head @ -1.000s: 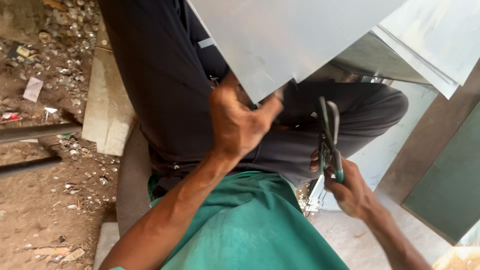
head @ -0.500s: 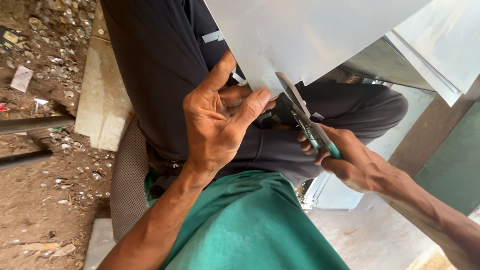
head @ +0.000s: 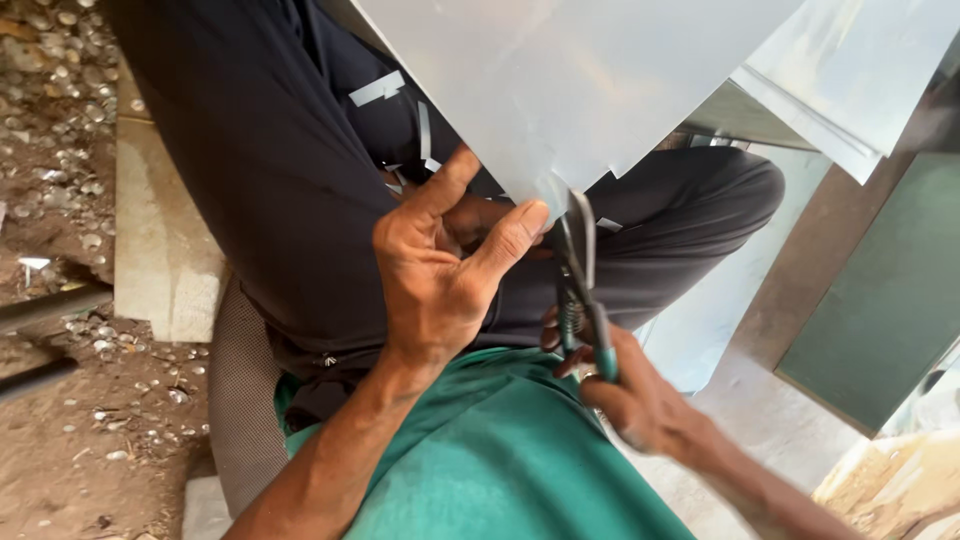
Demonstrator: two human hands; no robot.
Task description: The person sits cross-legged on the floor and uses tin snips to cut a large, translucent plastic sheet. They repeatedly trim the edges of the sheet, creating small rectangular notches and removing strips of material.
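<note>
left hand [head: 440, 270] mid-frame pinching the bottom edge of a pale metal sheet [head: 570, 80] hanging from the top, right hand [head: 640, 400] lower right squeezing green-handled snips [head: 580, 290], blades at that same edge, black trousers [head: 270, 190] behind, gravelly ground [head: 60, 200] far left

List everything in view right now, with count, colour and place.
metal sheet: one, pale grey, top centre, its corner pinched by the left hand
second sheet: one, pale grey, top right
snips: one, green handles, at the sheet's lower corner
metal strips: a few, grey, on the dark trousers
stone slab: one, beige, left on the ground
left hand: centre, gripping the sheet
right hand: lower right, holding the snips
</note>
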